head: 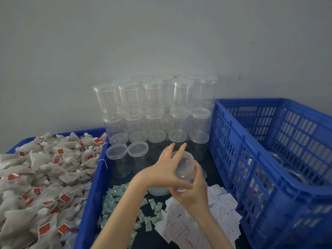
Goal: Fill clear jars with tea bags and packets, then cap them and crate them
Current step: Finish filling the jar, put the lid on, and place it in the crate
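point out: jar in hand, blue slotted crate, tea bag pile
jar in hand (185,165): head view, on its clear side wall.
blue slotted crate (231,141): head view, on its near slotted wall.
tea bag pile (41,169): head view, mid-pile.

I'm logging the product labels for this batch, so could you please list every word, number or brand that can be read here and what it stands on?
None can be read.
Red tags on the tea bags: no print can be made out.
White slips: rows of small print, too small and blurred to read.
Green-and-white packets: patterned print, unreadable.
Clear jar held in the left hand and right hand: no label visible.
Blue crate: no marking visible.
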